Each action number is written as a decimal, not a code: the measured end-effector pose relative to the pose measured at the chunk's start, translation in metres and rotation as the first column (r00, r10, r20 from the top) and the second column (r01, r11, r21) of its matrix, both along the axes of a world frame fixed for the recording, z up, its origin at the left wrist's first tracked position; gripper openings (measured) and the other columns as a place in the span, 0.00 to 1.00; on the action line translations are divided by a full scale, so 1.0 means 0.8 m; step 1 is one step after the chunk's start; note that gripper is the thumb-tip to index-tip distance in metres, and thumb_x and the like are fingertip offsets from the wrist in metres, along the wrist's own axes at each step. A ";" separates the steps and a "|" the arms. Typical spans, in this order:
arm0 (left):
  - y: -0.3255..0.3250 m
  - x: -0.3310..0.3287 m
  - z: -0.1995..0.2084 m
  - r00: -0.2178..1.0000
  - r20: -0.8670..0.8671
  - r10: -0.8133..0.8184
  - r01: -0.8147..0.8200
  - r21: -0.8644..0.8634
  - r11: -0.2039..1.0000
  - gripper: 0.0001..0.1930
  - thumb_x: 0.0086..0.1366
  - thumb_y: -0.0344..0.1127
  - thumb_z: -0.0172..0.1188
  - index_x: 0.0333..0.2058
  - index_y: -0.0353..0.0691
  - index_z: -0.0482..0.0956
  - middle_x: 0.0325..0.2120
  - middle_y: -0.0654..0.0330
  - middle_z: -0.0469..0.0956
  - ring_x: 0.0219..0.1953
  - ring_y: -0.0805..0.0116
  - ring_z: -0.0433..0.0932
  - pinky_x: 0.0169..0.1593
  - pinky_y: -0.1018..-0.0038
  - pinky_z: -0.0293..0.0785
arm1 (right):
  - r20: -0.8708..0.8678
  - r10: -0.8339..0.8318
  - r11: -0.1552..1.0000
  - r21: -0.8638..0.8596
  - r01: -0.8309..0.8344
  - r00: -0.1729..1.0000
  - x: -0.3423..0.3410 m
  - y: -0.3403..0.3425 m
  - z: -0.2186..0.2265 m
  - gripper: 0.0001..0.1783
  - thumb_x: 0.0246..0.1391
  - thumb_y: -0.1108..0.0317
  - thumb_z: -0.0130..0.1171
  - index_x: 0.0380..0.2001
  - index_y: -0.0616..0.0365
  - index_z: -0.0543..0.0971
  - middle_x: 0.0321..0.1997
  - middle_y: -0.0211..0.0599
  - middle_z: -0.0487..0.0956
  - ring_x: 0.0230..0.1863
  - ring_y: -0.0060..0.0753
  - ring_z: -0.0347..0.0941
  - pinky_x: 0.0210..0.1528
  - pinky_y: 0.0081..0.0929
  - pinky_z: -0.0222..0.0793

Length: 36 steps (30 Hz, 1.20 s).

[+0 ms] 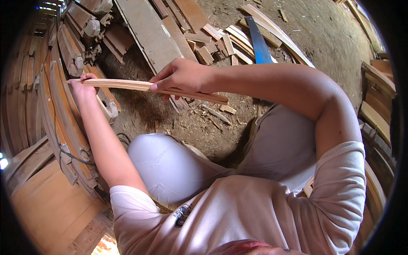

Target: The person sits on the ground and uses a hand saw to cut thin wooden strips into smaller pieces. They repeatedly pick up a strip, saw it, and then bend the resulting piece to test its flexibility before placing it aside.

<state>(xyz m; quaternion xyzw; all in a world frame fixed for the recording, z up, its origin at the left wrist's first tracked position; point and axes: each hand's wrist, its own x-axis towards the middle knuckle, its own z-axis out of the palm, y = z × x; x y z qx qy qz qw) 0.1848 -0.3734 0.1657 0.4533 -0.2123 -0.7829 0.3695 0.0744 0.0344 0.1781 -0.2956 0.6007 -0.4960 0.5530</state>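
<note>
A long, thin wooden strip with a groove-like line along its side is held up crosswise in front of me, above my knees. My left hand is closed round its left end, with the arm stretched out. Around the middle of the strip, my right hand grips it between thumb and fingers, its palm hidden from sight. The strip's right end sticks out past my right wrist, below the forearm.
Long boards are stacked along the left, with a dark cord hanging over them. Ahead lie a wide grey board, wood offcuts and a saw with a bluish blade on the dirt floor. More timber stands at right.
</note>
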 end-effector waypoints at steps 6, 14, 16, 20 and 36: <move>-0.002 0.001 0.000 1.000 0.008 -0.002 0.002 -0.015 1.000 0.41 0.65 0.81 0.37 0.24 0.42 0.61 0.12 0.65 0.61 0.15 0.71 0.65 0.21 0.78 0.70 | 0.000 0.001 1.000 0.022 -0.001 1.000 -0.001 0.001 0.010 0.25 0.62 0.52 0.67 0.54 0.58 0.86 0.29 0.31 0.85 0.27 0.19 0.75 0.31 0.24 0.71; 0.001 -0.003 0.005 0.999 -0.030 -0.027 0.028 0.034 0.999 0.41 0.62 0.84 0.39 0.18 0.47 0.58 0.08 0.68 0.57 0.11 0.73 0.60 0.17 0.78 0.66 | -0.061 0.012 1.000 0.015 -0.011 0.998 -0.002 -0.003 0.000 0.24 0.63 0.50 0.66 0.53 0.56 0.86 0.27 0.28 0.83 0.26 0.18 0.74 0.30 0.23 0.70; 0.004 -0.004 0.004 0.996 -0.058 -0.067 0.069 0.027 0.997 0.41 0.63 0.83 0.37 0.17 0.47 0.58 0.09 0.69 0.58 0.11 0.74 0.60 0.17 0.79 0.63 | -0.071 0.011 1.000 0.019 -0.010 0.997 -0.003 0.000 0.001 0.24 0.63 0.50 0.66 0.54 0.55 0.86 0.27 0.28 0.83 0.26 0.18 0.74 0.30 0.24 0.70; 0.008 0.003 0.000 0.990 -0.048 -0.133 0.133 -0.005 0.991 0.42 0.63 0.84 0.35 0.17 0.47 0.58 0.09 0.69 0.57 0.11 0.75 0.60 0.16 0.79 0.61 | -0.108 0.030 0.999 0.028 -0.027 0.994 -0.005 0.009 0.007 0.25 0.63 0.48 0.65 0.54 0.56 0.86 0.28 0.29 0.82 0.27 0.19 0.75 0.31 0.25 0.71; 0.140 -0.033 0.105 0.985 -0.143 -0.096 0.030 -0.407 0.913 0.23 0.70 0.53 0.65 0.29 0.49 0.61 0.16 0.73 0.56 0.13 0.80 0.55 0.15 0.79 0.53 | 0.167 0.105 0.994 -0.026 -0.102 0.980 -0.016 0.002 -0.044 0.22 0.65 0.69 0.64 0.60 0.64 0.79 0.51 0.38 0.85 0.52 0.33 0.83 0.58 0.37 0.78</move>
